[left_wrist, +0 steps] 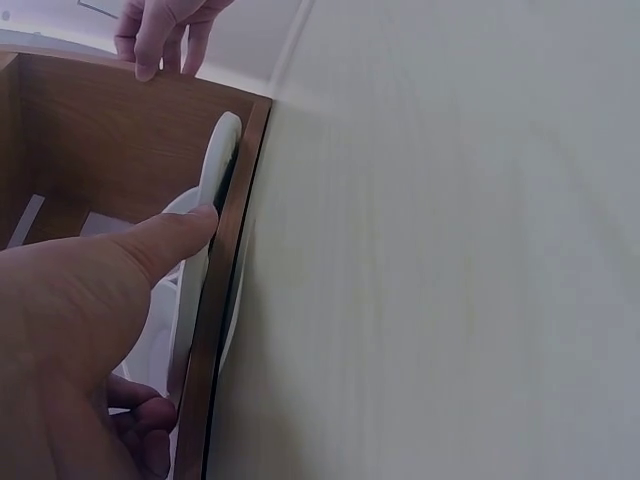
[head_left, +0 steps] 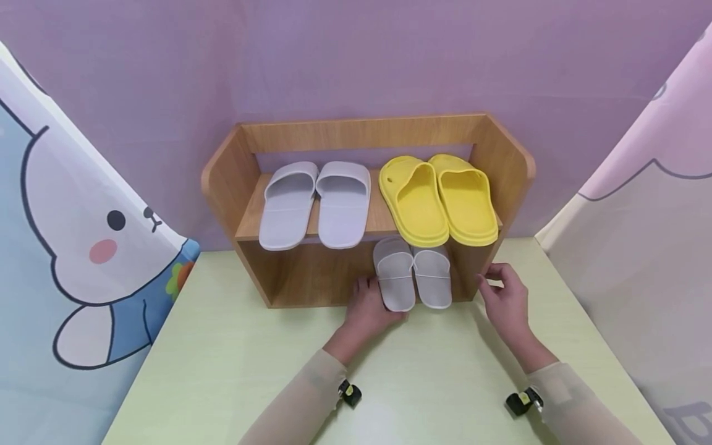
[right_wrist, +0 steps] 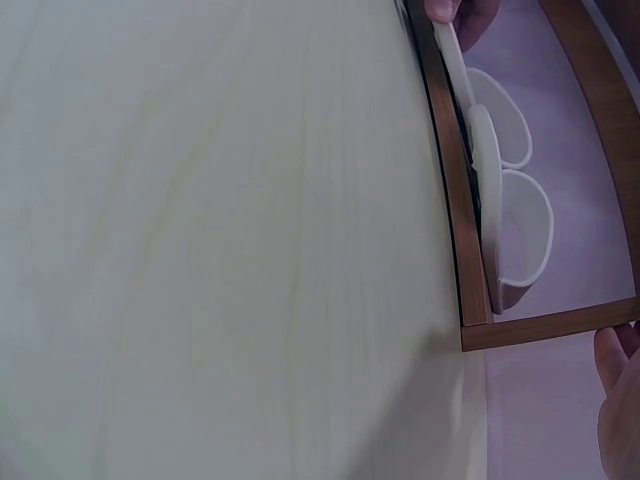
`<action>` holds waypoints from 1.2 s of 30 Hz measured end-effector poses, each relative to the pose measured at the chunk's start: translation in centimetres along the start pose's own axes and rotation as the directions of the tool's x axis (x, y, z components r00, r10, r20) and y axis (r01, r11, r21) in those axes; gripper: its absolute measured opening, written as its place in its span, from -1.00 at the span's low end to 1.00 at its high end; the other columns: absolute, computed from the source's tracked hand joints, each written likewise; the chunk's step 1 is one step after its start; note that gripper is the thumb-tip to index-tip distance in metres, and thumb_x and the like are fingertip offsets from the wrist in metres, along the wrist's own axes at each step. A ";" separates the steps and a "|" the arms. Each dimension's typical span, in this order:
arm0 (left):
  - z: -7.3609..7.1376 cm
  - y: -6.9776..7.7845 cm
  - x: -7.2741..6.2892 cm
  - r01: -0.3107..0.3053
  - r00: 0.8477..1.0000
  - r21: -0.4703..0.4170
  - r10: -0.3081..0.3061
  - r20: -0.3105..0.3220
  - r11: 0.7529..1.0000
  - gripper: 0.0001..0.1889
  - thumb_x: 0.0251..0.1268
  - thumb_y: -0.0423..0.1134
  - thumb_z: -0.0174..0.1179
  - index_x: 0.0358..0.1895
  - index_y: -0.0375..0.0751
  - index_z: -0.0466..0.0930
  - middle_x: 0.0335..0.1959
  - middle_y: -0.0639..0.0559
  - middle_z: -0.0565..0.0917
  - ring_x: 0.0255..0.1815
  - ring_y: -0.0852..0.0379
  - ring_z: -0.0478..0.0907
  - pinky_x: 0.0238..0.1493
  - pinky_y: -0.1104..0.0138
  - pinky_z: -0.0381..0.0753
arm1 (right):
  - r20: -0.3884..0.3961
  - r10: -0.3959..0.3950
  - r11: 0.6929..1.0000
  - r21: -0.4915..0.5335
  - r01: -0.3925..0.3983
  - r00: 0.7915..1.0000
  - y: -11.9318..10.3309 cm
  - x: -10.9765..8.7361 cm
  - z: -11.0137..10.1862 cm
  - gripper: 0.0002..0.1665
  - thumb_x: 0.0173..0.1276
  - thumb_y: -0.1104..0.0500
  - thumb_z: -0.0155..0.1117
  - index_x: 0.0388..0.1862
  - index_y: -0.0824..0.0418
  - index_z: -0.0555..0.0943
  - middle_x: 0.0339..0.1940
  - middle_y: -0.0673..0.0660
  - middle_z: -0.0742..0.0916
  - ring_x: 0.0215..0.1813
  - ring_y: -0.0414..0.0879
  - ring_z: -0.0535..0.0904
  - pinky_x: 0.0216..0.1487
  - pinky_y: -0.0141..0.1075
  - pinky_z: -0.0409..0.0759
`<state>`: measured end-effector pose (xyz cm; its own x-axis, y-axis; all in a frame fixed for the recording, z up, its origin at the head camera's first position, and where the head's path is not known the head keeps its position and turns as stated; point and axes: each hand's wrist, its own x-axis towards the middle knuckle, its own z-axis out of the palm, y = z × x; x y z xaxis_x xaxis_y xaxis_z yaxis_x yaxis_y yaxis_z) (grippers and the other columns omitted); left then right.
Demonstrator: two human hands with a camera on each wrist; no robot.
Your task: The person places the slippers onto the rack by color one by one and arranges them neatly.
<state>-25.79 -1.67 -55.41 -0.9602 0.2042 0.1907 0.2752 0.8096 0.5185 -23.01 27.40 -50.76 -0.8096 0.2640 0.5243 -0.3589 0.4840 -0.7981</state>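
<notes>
On the lower level of a wooden shoe rack stands a pair of grey slippers. My left hand holds the left grey slipper, with the thumb at its heel end and the fingers curled beside it. Just right of it stands the other grey slipper, close against its neighbour. My right hand is at the front edge of the rack's right side panel, its fingertips touching the outer face.
White slippers and yellow clogs sit on the upper shelf. The rack stands on a pale wood-grain table. A purple cloth hangs behind, with printed curtains at both sides.
</notes>
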 end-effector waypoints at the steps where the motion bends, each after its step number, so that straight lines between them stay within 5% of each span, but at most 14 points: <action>1: -0.1 0.0 -0.1 0.003 1.000 -0.006 -0.003 0.003 1.000 0.21 -0.10 0.23 0.78 0.53 -0.42 0.38 0.25 -0.31 0.51 0.28 -0.23 0.47 0.27 0.01 0.68 | -0.003 -0.002 1.000 -0.003 0.002 1.000 0.5 0.0 0.0 -0.78 0.43 0.57 0.40 0.01 0.53 0.63 -0.13 0.41 0.78 -0.08 -0.34 0.66 -0.12 -0.65 0.64; 12: -2.3 -1.8 -1.9 0.042 0.998 -0.057 -0.039 0.051 0.998 0.14 0.09 0.27 0.68 0.61 -0.32 0.37 0.46 -0.31 0.41 0.43 -0.23 0.49 0.41 -0.02 0.63 | 0.076 0.020 0.996 -0.087 -0.014 0.997 2.7 0.1 -1.1 -0.77 0.49 0.41 0.44 0.06 0.40 0.66 -0.08 0.27 0.81 -0.06 -0.41 0.66 -0.08 -0.64 0.63; 18: -5.7 -4.8 -4.1 0.024 0.999 -0.083 -0.020 0.038 0.996 -0.01 0.19 0.21 0.66 0.56 -0.26 0.46 0.52 -0.33 0.42 0.50 -0.28 0.46 0.46 -0.08 0.59 | 0.199 0.015 0.988 -0.156 0.017 0.980 2.8 -0.7 -2.1 -0.63 0.51 0.33 0.45 0.23 0.40 0.63 0.10 0.30 0.79 0.04 0.06 0.77 0.02 -0.61 0.63; 26: -10.4 -10.1 -8.3 -0.004 0.998 -0.126 0.012 0.061 0.992 -0.23 0.33 0.05 0.61 0.48 -0.22 0.54 0.40 -0.22 0.52 0.38 -0.20 0.56 0.39 -0.12 0.62 | 0.313 -0.062 0.966 -0.221 0.136 0.948 3.0 -1.0 -3.0 -0.46 0.48 0.31 0.50 0.34 0.45 0.54 0.22 0.39 0.70 0.20 0.36 0.68 0.17 0.17 0.67; 32: -13.9 -15.0 -10.7 -0.048 0.999 -0.067 0.048 0.004 0.997 -0.35 0.37 -0.04 0.59 0.37 -0.33 0.61 0.28 -0.22 0.58 0.25 -0.20 0.62 0.28 -0.16 0.68 | 0.408 -0.145 0.895 -0.335 0.296 0.901 3.3 -0.5 -4.7 -0.30 0.43 0.16 0.59 0.43 0.41 0.55 0.29 0.41 0.67 0.33 0.40 0.56 0.28 0.35 0.52; 36: -16.7 -18.0 -11.7 -0.004 1.000 0.013 0.004 -0.007 1.000 -0.38 0.41 0.02 0.55 0.31 -0.37 0.65 0.18 -0.22 0.63 0.20 -0.23 0.63 0.27 -0.21 0.66 | 0.474 -0.167 0.818 -0.424 0.390 0.865 3.9 0.1 -6.0 -0.14 0.40 -0.01 0.62 0.49 0.42 0.53 0.39 0.47 0.63 0.42 0.48 0.51 0.37 0.41 0.46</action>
